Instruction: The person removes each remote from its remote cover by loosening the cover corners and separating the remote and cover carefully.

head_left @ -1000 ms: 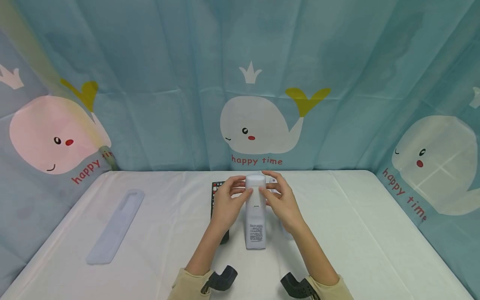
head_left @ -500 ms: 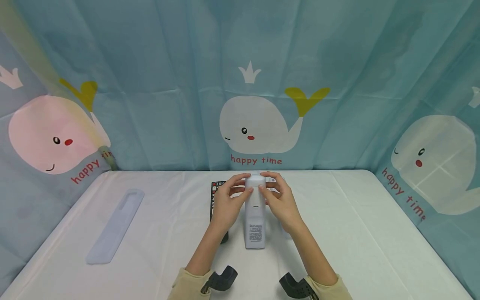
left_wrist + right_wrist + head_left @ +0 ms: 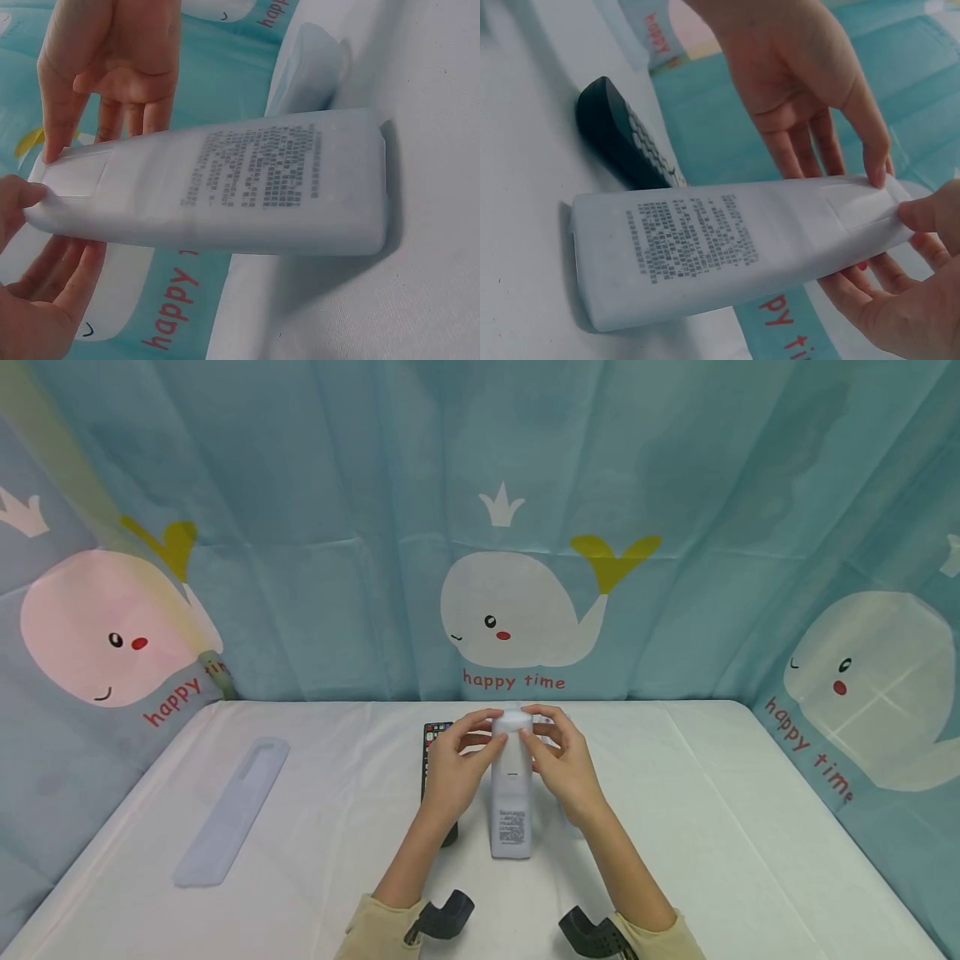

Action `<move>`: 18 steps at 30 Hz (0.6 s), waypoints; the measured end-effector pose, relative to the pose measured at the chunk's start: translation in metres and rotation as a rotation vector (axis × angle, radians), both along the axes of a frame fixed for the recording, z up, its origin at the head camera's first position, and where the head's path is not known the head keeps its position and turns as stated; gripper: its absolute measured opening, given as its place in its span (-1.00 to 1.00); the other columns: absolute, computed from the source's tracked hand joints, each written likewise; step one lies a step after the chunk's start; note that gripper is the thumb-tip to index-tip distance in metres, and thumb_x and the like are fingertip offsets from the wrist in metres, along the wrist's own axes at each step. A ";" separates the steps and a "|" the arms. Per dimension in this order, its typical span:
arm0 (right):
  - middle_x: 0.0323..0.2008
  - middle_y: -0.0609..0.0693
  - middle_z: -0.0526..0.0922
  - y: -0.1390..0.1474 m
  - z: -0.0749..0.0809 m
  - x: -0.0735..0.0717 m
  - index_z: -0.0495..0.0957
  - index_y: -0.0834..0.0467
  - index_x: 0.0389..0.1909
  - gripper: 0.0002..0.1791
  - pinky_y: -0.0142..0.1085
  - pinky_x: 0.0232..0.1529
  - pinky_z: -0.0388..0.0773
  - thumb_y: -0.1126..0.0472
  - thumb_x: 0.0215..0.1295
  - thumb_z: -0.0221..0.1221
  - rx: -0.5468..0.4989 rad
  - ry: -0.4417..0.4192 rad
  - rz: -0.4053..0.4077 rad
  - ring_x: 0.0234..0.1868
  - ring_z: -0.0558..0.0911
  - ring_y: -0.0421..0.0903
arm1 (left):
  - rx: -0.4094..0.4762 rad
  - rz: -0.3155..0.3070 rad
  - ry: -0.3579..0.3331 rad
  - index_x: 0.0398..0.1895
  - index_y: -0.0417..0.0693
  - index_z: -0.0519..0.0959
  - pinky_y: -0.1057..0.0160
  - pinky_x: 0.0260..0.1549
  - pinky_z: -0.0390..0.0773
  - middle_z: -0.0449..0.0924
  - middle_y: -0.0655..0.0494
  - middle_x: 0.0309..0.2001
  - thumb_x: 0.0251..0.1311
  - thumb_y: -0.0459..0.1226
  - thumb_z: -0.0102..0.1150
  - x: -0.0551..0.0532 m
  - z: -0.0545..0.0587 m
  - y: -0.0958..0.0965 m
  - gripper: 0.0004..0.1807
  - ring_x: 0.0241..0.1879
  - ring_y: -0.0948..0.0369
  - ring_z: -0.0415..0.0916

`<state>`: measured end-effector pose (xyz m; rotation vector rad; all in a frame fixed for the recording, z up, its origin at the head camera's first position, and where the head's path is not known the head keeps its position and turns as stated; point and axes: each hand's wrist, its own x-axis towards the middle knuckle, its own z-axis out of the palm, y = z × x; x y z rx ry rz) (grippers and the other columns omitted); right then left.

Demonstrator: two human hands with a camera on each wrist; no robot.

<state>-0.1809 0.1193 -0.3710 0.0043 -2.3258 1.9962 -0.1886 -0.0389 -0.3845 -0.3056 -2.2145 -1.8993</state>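
Note:
A white remote control (image 3: 512,793) stands tilted up, its back with a printed label toward me and its lower end on the table. Its surface looks milky, like a translucent sleeve. My left hand (image 3: 455,768) grips its upper left edge, thumb on the back and fingers behind. The right hand (image 3: 562,768) grips the upper right edge the same way. In the left wrist view, the left hand (image 3: 45,307) is at lower left and the right hand (image 3: 116,60) above. The right wrist view shows the right hand (image 3: 915,300) opposite the left hand (image 3: 802,82). The remote's front is hidden.
A black remote (image 3: 450,835) lies left of the white one, partly behind my left hand. Another pale remote-like thing (image 3: 311,71) lies to the right, mostly hidden. A translucent sleeve (image 3: 232,814) with a slot lies farther left on the white tabletop (image 3: 712,827). A curtain (image 3: 360,610) hangs behind.
Both hands keep their hold at the top of the white remote. Only tiny shifts of the right thumb and fingertips show.

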 end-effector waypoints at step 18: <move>0.23 0.23 0.62 0.001 0.001 0.002 0.54 0.07 0.32 -0.62 0.04 0.09 0.71 0.31 0.57 0.18 -0.018 0.022 0.058 0.14 0.71 0.15 | 0.062 0.065 0.176 -0.14 -0.18 0.81 0.25 -0.13 0.76 0.76 -0.02 0.00 0.27 -0.41 0.44 0.002 0.003 -0.003 -0.87 -0.01 0.00 0.75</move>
